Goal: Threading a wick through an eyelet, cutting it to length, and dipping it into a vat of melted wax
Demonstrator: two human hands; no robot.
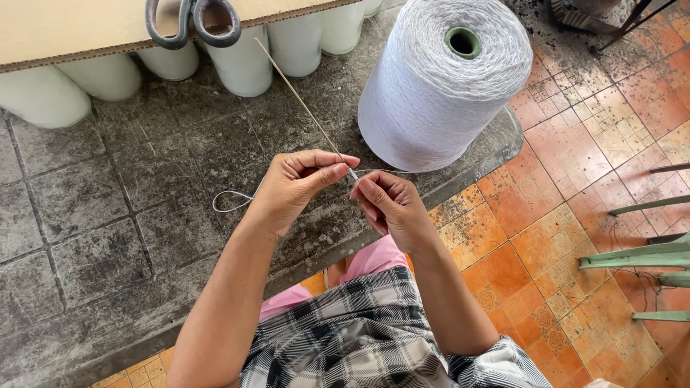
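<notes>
One package only: flat tan cardboard box [93,29], corrugated edge showing, well above and left of the hands, resting on white cones. No labels, signs, screens.

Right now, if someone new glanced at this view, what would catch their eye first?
Probably the big white yarn cone standing upright on the grey tiled mat, top centre-right. Just below it, the left hand and right hand meet, pinching a thin long needle and a strand of white thread that loops off to the left. Grey-handled scissors lie on the cardboard, top left.
</notes>
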